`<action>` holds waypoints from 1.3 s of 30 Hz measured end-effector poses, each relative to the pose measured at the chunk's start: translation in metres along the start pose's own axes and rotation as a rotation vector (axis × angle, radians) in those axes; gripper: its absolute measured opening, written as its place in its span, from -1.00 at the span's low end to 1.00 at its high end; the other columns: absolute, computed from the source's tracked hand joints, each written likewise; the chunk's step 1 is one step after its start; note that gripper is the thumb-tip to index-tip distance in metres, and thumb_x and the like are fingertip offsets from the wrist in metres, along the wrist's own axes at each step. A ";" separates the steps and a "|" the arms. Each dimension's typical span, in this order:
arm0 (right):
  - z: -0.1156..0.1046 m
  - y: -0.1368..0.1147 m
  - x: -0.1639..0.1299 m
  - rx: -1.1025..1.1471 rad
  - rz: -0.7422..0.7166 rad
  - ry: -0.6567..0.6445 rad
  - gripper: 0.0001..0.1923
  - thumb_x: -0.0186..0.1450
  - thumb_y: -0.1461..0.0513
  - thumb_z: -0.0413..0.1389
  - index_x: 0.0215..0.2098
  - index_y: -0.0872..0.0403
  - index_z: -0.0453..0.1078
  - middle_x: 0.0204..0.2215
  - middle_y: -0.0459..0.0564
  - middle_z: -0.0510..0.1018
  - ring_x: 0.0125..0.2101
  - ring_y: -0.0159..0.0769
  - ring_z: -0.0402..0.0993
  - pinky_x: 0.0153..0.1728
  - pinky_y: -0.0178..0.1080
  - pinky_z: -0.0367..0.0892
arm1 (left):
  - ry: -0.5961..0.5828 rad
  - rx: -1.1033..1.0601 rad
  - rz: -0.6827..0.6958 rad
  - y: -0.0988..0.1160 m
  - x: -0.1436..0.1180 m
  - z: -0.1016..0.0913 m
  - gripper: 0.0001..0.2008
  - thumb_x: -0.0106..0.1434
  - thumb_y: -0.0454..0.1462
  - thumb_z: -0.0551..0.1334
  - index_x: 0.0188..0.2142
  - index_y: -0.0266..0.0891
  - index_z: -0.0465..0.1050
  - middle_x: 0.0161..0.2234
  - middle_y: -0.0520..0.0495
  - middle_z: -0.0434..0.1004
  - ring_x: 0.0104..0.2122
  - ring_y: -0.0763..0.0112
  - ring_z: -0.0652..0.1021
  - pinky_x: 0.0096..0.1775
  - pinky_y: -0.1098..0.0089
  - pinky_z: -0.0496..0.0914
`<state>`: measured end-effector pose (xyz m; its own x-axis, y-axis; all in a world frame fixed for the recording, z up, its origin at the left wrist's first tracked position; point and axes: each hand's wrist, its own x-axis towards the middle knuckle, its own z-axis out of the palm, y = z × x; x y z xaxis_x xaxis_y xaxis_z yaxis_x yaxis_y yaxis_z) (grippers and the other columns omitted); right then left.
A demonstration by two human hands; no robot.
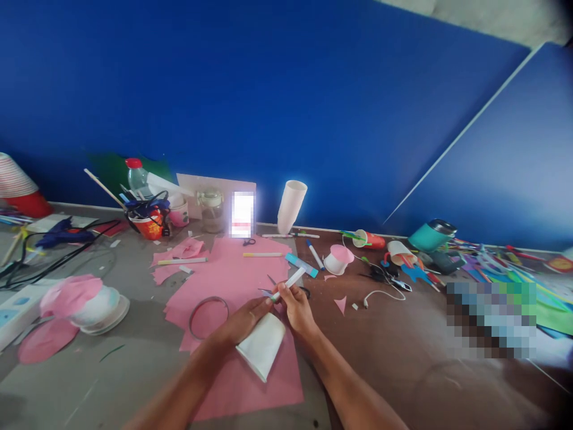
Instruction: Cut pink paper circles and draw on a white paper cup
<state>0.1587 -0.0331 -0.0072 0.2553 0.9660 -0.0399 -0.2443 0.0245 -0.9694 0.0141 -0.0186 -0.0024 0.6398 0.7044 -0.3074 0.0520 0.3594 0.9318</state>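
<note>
My left hand [245,322] is closed around a white paper cup [264,347] that lies tilted, its wide rim toward me. In my right hand [298,309], the fingers pinch a white marker [289,285] with a bit of green at its lower end. That end meets the fingers of my left hand by the cup's base; whether the left fingers also grip it I cannot tell. Scissors [265,292] lie partly hidden behind my hands. Under them are sheets of pink paper [250,388]. A light-blue glue tube or box-like item [302,265] lies just beyond the marker.
Beyond my hands stand a stack of paper cups [292,206], a lit phone [242,214] and a glass jar [210,210]. A pink-topped cup [339,259] is at right. A roll-like ring [209,318] rests on the paper. A pink-covered cup [96,301] lies left, and craft supplies [501,269] crowd the right.
</note>
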 end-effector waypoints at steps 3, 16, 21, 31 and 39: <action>0.000 -0.002 -0.002 0.006 0.006 0.004 -0.49 -0.03 -0.17 0.32 -0.59 0.10 0.43 -0.72 -0.20 0.27 -0.65 -0.49 0.09 -0.58 -0.33 0.08 | -0.015 -0.038 -0.016 0.002 0.000 0.000 -0.39 0.03 0.28 0.25 -0.41 -0.24 0.34 -0.62 0.12 0.27 -0.63 0.53 0.27 -0.54 0.43 0.10; 0.000 -0.003 -0.006 -0.151 -0.094 0.008 -0.52 0.07 -0.16 0.28 -0.56 0.08 0.43 -0.71 -0.18 0.30 -0.64 -0.43 0.16 -0.60 -0.31 0.09 | 0.035 0.041 0.001 0.003 -0.003 0.006 -0.43 0.07 0.26 0.22 -0.37 -0.22 0.36 -0.60 0.12 0.27 -0.63 0.51 0.26 -0.55 0.42 0.07; -0.031 -0.016 0.013 0.115 -0.144 0.090 -0.59 0.12 -0.11 0.29 -0.55 0.03 0.40 -0.71 -0.19 0.30 -0.66 -0.41 0.16 -0.60 -0.28 0.15 | -0.084 -0.110 -0.006 0.008 -0.015 0.000 -0.46 0.10 0.23 0.24 -0.51 -0.21 0.30 -0.60 0.04 0.31 -0.61 0.46 0.34 -0.54 0.41 0.18; -0.030 -0.022 0.018 0.315 -0.133 0.022 -0.61 0.18 -0.11 0.25 -0.30 0.02 0.48 -0.61 -0.18 0.42 -0.50 -0.33 0.41 -0.36 -0.20 0.39 | 0.230 -0.066 0.058 0.005 -0.004 0.000 -0.50 0.21 0.19 0.16 -0.43 -0.22 0.38 -0.57 0.03 0.39 -0.59 0.45 0.36 -0.52 0.41 0.21; 0.001 0.011 -0.023 -0.269 -0.490 -0.183 -0.50 0.39 -0.02 0.06 0.22 -0.02 0.25 0.09 0.16 0.50 0.05 -0.07 0.49 0.05 -0.03 0.41 | 0.609 0.051 0.252 0.011 -0.004 0.000 -0.49 0.20 0.21 0.11 -0.39 -0.19 0.39 -0.44 -0.02 0.47 -0.47 0.35 0.42 -0.41 0.36 0.32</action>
<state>0.1492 -0.0547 -0.0167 0.1069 0.8877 0.4478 0.1132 0.4366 -0.8925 0.0123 -0.0172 0.0090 0.0895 0.9889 -0.1187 0.0036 0.1189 0.9929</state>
